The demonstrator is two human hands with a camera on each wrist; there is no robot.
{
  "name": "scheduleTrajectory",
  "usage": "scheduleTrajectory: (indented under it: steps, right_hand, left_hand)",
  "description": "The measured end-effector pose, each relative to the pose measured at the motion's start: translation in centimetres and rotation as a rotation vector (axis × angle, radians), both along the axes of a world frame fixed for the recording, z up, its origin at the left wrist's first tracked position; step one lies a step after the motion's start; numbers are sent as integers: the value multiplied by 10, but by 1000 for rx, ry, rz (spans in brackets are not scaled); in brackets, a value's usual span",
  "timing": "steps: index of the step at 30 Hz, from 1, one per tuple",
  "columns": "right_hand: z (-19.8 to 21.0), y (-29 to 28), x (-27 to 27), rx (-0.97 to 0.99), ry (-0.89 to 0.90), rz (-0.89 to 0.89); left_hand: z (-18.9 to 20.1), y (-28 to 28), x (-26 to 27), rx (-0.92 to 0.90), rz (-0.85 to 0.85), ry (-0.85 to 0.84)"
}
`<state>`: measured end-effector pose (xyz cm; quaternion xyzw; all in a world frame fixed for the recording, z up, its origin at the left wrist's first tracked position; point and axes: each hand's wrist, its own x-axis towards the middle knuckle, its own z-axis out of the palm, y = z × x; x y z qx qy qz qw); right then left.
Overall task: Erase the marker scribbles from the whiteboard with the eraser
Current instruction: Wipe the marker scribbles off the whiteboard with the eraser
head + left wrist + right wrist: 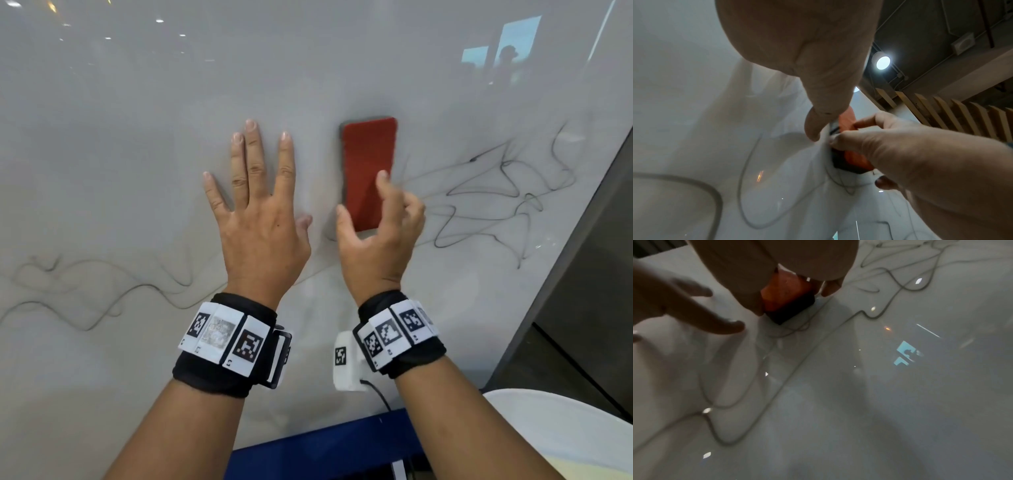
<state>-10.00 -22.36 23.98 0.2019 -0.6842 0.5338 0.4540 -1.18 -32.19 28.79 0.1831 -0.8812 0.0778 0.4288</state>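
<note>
A red eraser (368,164) with a dark felt base stands upright against the whiteboard (137,154). My right hand (373,222) grips its lower end, thumb on the left edge and curled fingers over the red face and right side. In the right wrist view the eraser (785,293) sits between my thumb and fingers. My left hand (257,205) presses flat on the board just left of the eraser, fingers spread and straight. Black marker scribbles (496,198) run to the right of the eraser. Fainter scribbles (85,291) lie at the lower left. A line also passes under the eraser's bottom corner.
The board's dark frame (565,274) slants down the right side. A blue ledge (325,442) runs below the board, and a white round tabletop (565,428) sits at the lower right. Reflections of ceiling lights and a window show on the glossy board.
</note>
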Motion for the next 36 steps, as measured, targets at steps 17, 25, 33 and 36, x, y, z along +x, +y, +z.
scheduleTrajectory:
  steps: [17, 25, 33, 36]
  right_hand:
    - [-5, 30, -21, 189, 95, -55]
    - [-5, 22, -10, 142, 57, 4]
    - [2, 37, -29, 59, 20, -72]
    - [-3, 27, -17, 82, 32, -21]
  left_hand:
    - [1, 7, -4, 46, 22, 22]
    - [6, 20, -9, 38, -2, 9]
    - [6, 23, -20, -30, 34, -42]
    - [5, 22, -21, -32, 38, -37]
